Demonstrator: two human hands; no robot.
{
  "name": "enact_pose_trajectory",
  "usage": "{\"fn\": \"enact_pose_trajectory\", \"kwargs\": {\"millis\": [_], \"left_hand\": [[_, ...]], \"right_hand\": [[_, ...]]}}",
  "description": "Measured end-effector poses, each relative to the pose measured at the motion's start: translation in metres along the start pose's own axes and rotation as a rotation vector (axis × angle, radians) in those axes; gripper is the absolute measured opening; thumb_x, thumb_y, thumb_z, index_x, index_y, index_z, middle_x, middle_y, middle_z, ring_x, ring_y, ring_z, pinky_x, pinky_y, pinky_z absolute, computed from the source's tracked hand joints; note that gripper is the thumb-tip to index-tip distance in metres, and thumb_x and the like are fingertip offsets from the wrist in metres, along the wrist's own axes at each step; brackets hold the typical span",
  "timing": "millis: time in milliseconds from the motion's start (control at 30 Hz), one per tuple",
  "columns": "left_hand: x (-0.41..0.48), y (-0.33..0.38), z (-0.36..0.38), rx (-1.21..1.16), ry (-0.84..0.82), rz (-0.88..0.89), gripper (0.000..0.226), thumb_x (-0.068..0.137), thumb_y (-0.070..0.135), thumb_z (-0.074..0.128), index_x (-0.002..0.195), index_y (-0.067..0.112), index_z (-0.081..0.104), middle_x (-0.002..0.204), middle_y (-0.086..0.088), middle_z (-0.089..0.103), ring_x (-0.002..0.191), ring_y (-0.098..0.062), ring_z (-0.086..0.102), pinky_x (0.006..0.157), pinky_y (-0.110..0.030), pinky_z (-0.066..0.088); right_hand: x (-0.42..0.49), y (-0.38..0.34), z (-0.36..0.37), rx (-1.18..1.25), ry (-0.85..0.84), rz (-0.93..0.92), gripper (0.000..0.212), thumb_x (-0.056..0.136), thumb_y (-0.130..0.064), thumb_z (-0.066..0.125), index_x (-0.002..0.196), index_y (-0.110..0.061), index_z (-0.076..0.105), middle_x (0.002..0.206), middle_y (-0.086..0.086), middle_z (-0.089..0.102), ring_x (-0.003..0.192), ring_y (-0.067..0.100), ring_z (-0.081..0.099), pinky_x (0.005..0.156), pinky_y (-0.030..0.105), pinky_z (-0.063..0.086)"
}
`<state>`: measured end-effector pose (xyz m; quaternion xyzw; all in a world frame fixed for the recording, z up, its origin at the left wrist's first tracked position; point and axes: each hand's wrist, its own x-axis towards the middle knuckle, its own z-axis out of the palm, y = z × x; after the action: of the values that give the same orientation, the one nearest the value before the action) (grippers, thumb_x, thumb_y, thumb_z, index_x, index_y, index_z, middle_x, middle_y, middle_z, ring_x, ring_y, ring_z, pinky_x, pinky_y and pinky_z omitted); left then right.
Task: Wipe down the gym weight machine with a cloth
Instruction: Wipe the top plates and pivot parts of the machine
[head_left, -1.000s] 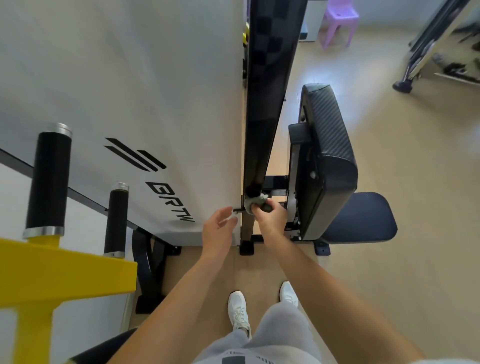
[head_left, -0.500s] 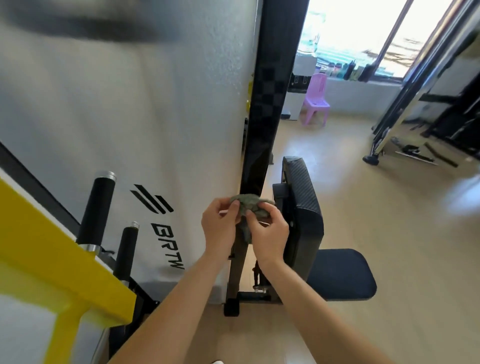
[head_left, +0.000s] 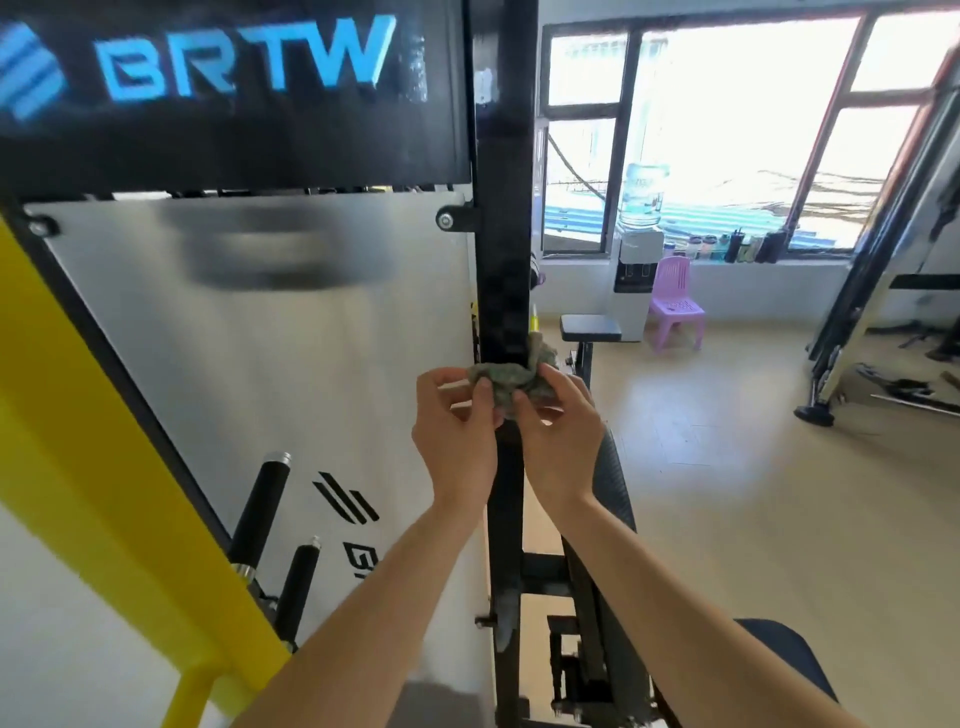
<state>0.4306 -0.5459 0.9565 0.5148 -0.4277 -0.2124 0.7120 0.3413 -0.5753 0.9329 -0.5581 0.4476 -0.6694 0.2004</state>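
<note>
A crumpled grey-green cloth (head_left: 506, 381) is held in front of the weight machine's black upright post (head_left: 506, 234), at about mid height. My left hand (head_left: 457, 431) pinches its left side and my right hand (head_left: 558, 436) pinches its right side, both bunching it between thumb and fingers. The cloth touches or nearly touches the post; I cannot tell which. The machine's white shroud panel (head_left: 291, 364) with a BRTW logo stands to the left of the post. A black padded backrest (head_left: 615, 483) and seat (head_left: 784, 654) sit to the right.
A yellow frame bar (head_left: 88, 467) and two black grip handles (head_left: 260, 509) stand at the left. A purple plastic chair (head_left: 675, 301), a water dispenser (head_left: 636, 265) and a small bench (head_left: 589, 330) stand by the windows. Another machine's frame (head_left: 872, 291) stands on the right.
The view has tilted up from the floor to the machine's upper part. Both hands have risen along the post with the cloth; the left hand joined the right on it.
</note>
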Motion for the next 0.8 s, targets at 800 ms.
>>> {"fn": "enact_pose_trajectory", "kwargs": {"millis": [800], "left_hand": [[0.112, 0.152, 0.024, 0.544, 0.12, 0.928, 0.014, 0.091, 0.034, 0.073, 0.104, 0.027, 0.074, 0.096, 0.011, 0.072, 0.079, -0.007, 0.065, 0.063, -0.027, 0.056]], "right_hand": [[0.15, -0.151, -0.01, 0.018, -0.086, -0.378, 0.02, 0.094, -0.017, 0.069, 0.113, -0.015, 0.074, 0.094, -0.003, 0.068, 0.082, 0.002, 0.063, 0.07, 0.007, 0.044]]}}
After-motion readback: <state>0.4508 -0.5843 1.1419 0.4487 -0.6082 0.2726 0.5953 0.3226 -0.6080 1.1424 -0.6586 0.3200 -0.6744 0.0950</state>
